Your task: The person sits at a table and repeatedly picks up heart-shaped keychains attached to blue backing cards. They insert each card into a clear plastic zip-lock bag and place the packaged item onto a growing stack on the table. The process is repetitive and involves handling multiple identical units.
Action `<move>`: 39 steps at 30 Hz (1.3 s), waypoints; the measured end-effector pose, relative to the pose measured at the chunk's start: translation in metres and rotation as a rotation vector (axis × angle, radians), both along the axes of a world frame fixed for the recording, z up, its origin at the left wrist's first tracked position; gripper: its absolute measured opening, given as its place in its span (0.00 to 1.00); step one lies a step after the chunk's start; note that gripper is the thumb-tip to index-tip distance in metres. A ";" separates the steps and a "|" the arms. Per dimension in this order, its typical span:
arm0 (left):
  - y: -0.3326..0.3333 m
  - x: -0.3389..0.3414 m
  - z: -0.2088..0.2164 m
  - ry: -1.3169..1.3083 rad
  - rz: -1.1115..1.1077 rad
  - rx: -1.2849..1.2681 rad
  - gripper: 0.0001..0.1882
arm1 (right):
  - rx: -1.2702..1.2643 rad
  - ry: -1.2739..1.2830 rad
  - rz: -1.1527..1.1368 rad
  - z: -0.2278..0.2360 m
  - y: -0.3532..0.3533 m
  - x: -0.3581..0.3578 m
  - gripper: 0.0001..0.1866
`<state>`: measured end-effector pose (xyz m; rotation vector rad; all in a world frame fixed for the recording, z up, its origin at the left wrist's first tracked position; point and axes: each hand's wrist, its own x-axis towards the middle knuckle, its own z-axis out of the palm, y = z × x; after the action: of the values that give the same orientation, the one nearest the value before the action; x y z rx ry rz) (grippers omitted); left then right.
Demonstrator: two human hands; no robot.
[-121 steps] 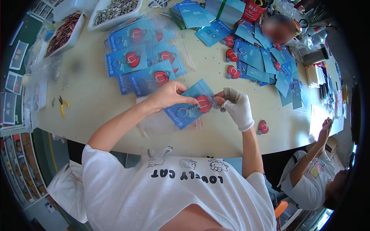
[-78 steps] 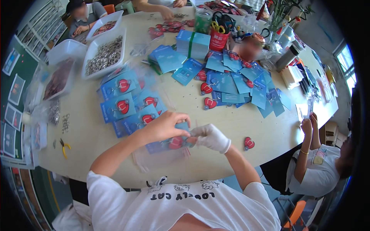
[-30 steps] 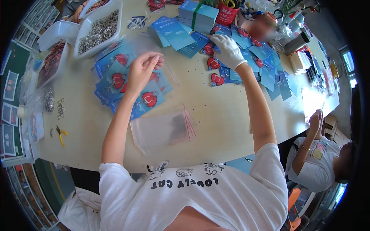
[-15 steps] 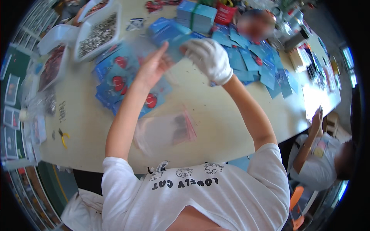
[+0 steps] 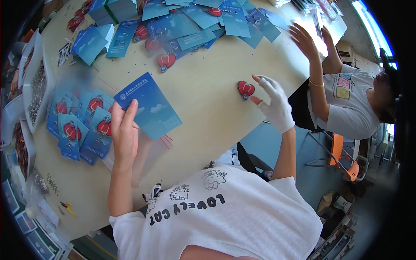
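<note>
In the head view, the bare left hand [image 5: 125, 132] pinches a rectangular blue paper card [image 5: 151, 112] between thumb and fingers, above the pale wooden table [image 5: 208, 130]. The white-gloved right hand [image 5: 276, 106] has its fingers apart beside a red heart-shaped keychain [image 5: 245, 88]; contact I cannot tell. The card's visible face carries no keychain yet. Several blue cards with red keychains [image 5: 92, 143], seemingly finished, lie at left; many loose blue cards [image 5: 195, 26] seem to remain.

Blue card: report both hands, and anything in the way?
Left hand holding blue card. Right hand, gloved, open beside red charm; contact unclear. In view, card partly hides clear bags.
</note>
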<state>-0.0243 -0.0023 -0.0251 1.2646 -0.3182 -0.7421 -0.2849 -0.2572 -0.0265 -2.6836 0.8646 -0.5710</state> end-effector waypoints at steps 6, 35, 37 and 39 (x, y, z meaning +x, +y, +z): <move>-0.004 -0.014 -0.003 -0.041 0.022 0.049 0.12 | 0.432 0.039 -0.071 -0.017 0.019 0.037 0.26; 0.019 -0.002 -0.020 -0.122 0.230 -0.047 0.11 | 0.627 0.170 0.451 0.011 0.033 0.108 0.14; 0.013 -0.003 -0.015 -0.199 0.226 -0.049 0.10 | 1.020 0.015 0.433 0.015 0.040 0.114 0.09; 0.008 -0.005 -0.012 -0.249 0.248 -0.060 0.09 | 1.323 -0.182 0.448 0.030 0.058 0.132 0.05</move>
<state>-0.0297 0.0055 -0.0367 1.3137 -0.3749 -0.3615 -0.1532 -0.1990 0.0037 -1.4749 0.3195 -0.0419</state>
